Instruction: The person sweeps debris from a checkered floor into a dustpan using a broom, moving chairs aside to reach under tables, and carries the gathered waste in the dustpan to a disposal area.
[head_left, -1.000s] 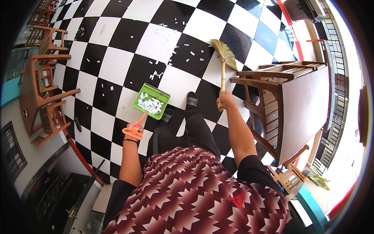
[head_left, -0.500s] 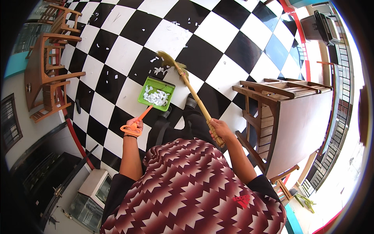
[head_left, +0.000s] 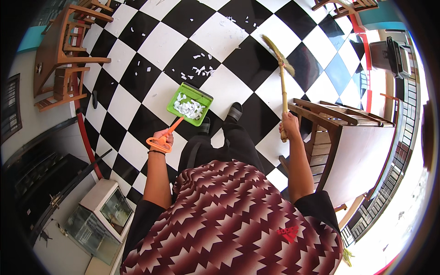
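My left hand point(head_left: 162, 136) is closed round the orange handle of a green dustpan point(head_left: 172, 104), whose pan is down at the floor in front of my feet. A heap of white paper scraps point(head_left: 190, 110) lies inside the pan. Out to the right, my right hand point(head_left: 289, 124) grips the pale yellow stick of a broom point(head_left: 283, 87). Its straw bristles point(head_left: 273, 49) point forward, well to the right of the dustpan. Just beyond the pan's far edge, several loose paper scraps point(head_left: 201, 71) lie on a black tile.
More scraps point(head_left: 228, 19) are scattered farther off on the checkered floor point(head_left: 220, 85). A wooden table with a white top point(head_left: 362, 160) stands close on my right, beside the broom. Wooden chairs point(head_left: 68, 87) line the left wall; a glass case point(head_left: 103, 215) is at lower left.
My right hand has swung the broom to the right, away from the dustpan and the scraps beside it. The dustpan stays in my left hand in front of my feet.
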The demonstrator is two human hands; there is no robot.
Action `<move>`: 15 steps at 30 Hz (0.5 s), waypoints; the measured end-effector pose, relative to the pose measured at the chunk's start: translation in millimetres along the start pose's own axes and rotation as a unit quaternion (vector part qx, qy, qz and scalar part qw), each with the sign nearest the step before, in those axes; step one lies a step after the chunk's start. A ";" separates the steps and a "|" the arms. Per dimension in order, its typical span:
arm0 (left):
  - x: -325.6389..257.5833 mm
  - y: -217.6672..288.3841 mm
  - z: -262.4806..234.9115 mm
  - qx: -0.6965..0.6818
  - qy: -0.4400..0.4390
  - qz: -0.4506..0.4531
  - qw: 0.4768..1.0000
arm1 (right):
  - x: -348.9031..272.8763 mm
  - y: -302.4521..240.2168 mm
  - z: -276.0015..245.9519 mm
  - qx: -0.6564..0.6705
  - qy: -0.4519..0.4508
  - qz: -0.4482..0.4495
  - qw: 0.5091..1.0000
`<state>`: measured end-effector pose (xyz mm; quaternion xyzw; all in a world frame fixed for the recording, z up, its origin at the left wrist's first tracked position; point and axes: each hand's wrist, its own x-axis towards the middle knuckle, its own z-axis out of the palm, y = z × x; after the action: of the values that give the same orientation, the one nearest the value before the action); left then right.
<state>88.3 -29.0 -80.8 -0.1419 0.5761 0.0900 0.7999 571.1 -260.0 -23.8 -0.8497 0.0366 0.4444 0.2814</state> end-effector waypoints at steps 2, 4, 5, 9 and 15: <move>17.4 4.9 -10.3 0.006 0.020 0.000 1.000 | 3.4 22.7 31.9 -0.004 0.017 0.002 1.000; 26.9 16.4 -6.8 0.047 0.026 0.007 0.999 | 1.0 39.7 71.3 -0.009 0.025 0.000 1.000; 35.9 19.2 -13.5 0.041 0.020 0.002 0.999 | -3.7 49.2 83.3 -0.022 0.020 -0.004 1.000; 66.2 29.1 -44.7 0.002 0.045 0.025 0.999 | -39.5 78.9 126.8 -0.062 -0.085 0.013 0.994; 73.1 64.3 -89.4 -0.046 -0.013 -0.031 0.998 | -124.5 84.9 167.7 -0.178 -0.176 0.003 0.968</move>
<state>11.8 0.7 -184.5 -0.1953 0.5562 0.0930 0.8024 346.3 -269.0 -39.9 -0.7947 -0.0909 0.5867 0.1265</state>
